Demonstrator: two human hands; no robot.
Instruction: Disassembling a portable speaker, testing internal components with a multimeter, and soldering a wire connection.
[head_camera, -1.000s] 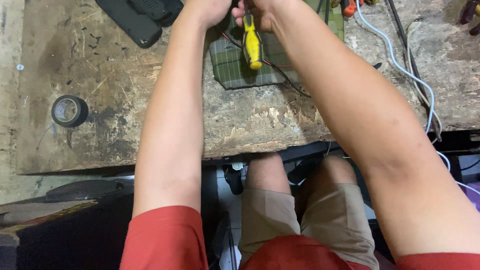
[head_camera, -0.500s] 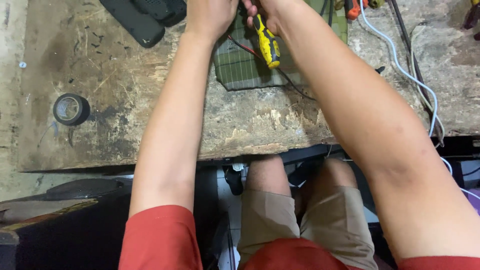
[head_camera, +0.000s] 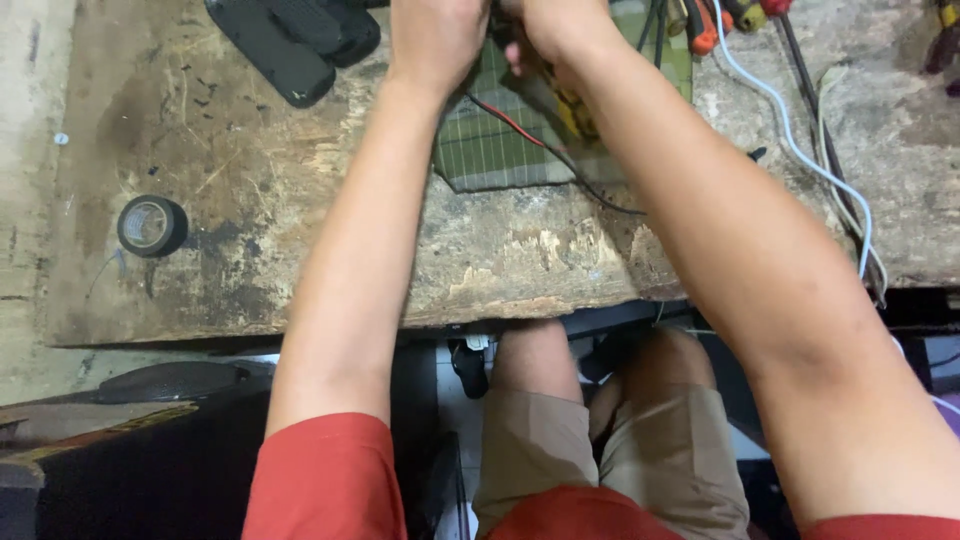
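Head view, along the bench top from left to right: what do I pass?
Roll of black tape → black flat case → left hand → green grid mat → right hand → white cable.

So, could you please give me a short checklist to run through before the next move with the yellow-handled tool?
1. Right hand grips the yellow-handled tool: ok.
2. Left hand steadies the work at the top edge: cannot tell, its fingers are cut off.
3. Green gridded cutting mat lies flat on the worn wooden bench: ok.
4. Red and black wires kept away from the tool: not ok, they run right under it.
5. Black roll of tape lies out of the way: ok.
6. Tool tip on the workpiece: cannot tell, hidden.
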